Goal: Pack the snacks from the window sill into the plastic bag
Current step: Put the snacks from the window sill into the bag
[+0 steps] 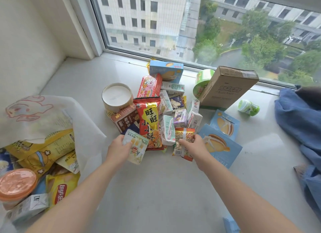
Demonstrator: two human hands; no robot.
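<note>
The left hand [119,148] is gripping a pale flat snack pouch [137,148] while the right hand [195,145] is pinching a small orange foil snack packet [183,142], both at the near edge of the snack pile [161,107] lying beyond the hands. Far left of the left hand, the white plastic bag [41,121] is sitting open, already holding a yellow chip bag [60,192].

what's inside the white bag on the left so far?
The white bag shows a yellow Lay's pack, yellow popcorn bags, an orange-lidded cup and a small carton. Anything deeper is covered.
</note>
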